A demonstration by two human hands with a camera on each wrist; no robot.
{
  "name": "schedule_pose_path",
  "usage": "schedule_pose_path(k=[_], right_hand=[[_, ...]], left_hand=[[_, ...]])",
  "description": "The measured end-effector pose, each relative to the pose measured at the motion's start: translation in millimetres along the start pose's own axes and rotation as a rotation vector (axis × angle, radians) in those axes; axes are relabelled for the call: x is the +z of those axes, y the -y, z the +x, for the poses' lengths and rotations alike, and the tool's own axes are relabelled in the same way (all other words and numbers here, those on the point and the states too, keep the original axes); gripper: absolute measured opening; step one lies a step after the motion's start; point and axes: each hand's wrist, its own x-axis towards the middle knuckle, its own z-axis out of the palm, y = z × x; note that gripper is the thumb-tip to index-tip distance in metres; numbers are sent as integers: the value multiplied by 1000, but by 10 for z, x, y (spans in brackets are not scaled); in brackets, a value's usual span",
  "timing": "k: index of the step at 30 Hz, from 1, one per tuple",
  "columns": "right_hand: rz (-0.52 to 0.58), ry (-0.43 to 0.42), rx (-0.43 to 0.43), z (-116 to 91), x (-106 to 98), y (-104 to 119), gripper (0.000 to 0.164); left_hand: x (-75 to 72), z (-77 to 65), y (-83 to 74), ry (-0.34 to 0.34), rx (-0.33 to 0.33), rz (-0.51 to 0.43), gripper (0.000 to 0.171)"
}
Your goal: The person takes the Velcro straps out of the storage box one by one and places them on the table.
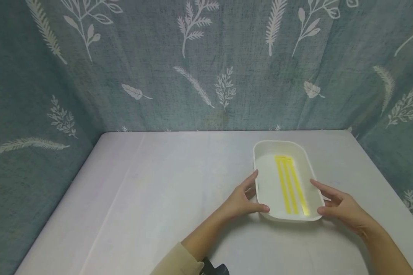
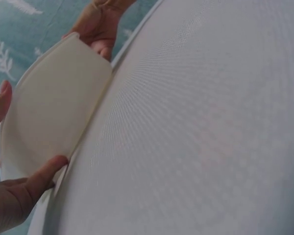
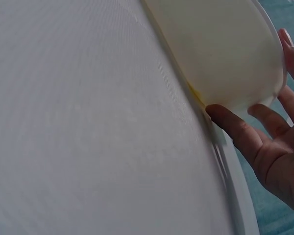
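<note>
In the head view a white rectangular tray (image 1: 266,179) with rounded corners is at the right part of the table. Narrow yellow strips (image 1: 290,185) lie lengthwise inside it, towards its right side. My left hand (image 1: 239,201) holds the tray's left side, thumb over the near left corner and fingers along the wall. The right hand (image 1: 342,209) grips the opposite side, its thumb at the near right corner. Both wrist views show the tray's outer wall (image 2: 59,103) from low down, close over the table; a bit of yellow (image 3: 194,91) shows at its lower edge.
A white cloth covers the table (image 1: 151,191). Behind it and at both sides hangs a blue-green curtain (image 1: 151,65) with white leaf prints. A dark device (image 1: 215,268) sits at the left wrist, beside a beige sleeve (image 1: 179,261).
</note>
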Motion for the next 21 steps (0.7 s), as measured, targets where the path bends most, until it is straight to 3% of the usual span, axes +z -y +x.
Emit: schedule_pose_path(k=[5, 12, 21], right_hand=[[-24, -11, 23, -7, 28, -6, 74], [20, 3, -21, 38, 101, 49, 74], [26, -9, -10, 85, 234, 80, 76]], left_hand=[[-12, -18, 21, -4, -8, -8, 106], [-96, -68, -4, -31, -50, -5, 105], [-216, -142, 3, -11, -39, -18, 105]])
